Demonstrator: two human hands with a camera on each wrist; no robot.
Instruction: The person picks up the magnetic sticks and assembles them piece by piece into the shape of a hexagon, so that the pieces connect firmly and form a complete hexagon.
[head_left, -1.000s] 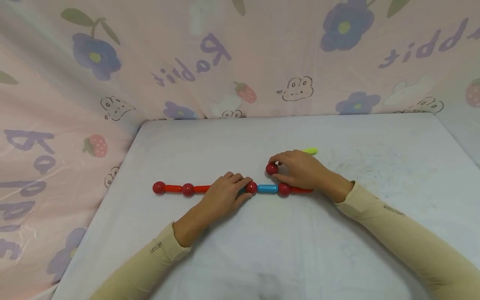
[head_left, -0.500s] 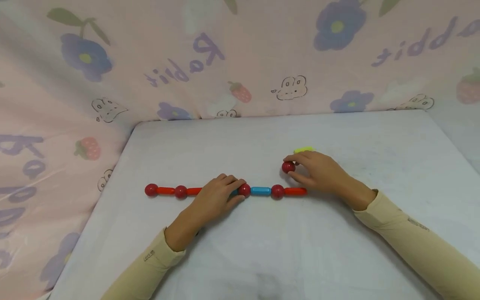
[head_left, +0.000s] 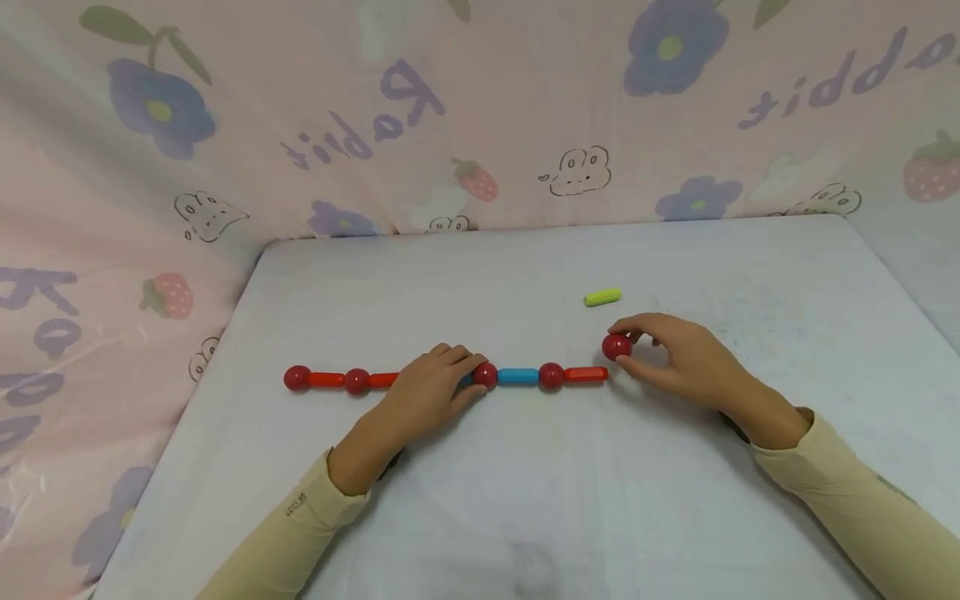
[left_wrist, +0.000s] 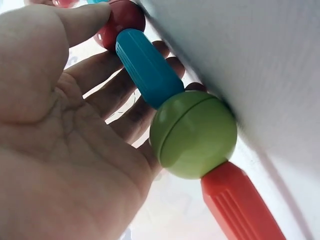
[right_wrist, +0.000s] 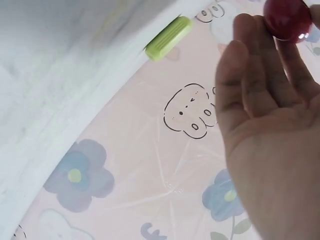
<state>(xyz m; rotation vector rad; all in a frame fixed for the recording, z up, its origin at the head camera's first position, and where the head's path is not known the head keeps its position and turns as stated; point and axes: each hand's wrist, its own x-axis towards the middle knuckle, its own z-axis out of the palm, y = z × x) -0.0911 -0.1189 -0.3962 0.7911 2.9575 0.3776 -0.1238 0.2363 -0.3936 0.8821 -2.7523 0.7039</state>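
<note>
A straight chain of red balls joined by red and blue rods lies across the table. My left hand (head_left: 423,392) pinches one red ball (head_left: 485,375) of the chain between thumb and fingers. Under that palm, the left wrist view shows a blue rod (left_wrist: 150,67), a green ball (left_wrist: 194,135) and a red rod (left_wrist: 240,200), hidden from the head view. My right hand (head_left: 690,362) holds a loose red ball (head_left: 617,347) by its fingertips, just beyond the free end of the chain's last red rod (head_left: 587,375).
A loose yellow-green rod (head_left: 602,297) lies behind the chain, toward the table's back edge. A pink printed curtain (head_left: 510,108) rises behind and to the left of the white table (head_left: 525,517).
My right hand has moved right with the red ball, past the chain's end, uncovering the last red rod and the yellow-green rod. The left hand keeps its hold.
</note>
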